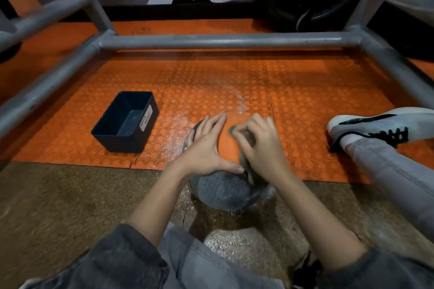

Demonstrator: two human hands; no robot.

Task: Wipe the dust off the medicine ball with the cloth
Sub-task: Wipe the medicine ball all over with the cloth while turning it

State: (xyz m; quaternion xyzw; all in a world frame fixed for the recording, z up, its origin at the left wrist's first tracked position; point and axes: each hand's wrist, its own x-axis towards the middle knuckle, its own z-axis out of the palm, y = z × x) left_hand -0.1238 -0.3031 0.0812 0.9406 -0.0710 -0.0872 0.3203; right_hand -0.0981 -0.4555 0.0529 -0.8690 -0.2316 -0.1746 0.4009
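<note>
Head view shows the round orange-and-grey textured medicine ball (229, 148) on the floor at the near edge of the orange studded mat (234, 77), the left grip (207, 148) spread flat on it, the right grip (264, 145) curled round a crumpled grey-brown cloth (244, 159), blurred and mostly hidden, pressed against its top.

Dark grey sleeves (122, 256); light grey trousers (387, 166); white trainer (375, 122), black laces (397, 135).

The cloth (244, 161) is mostly hidden under the blurred right hand (261, 148); the sneaker (375, 126) runs off the right edge.
</note>
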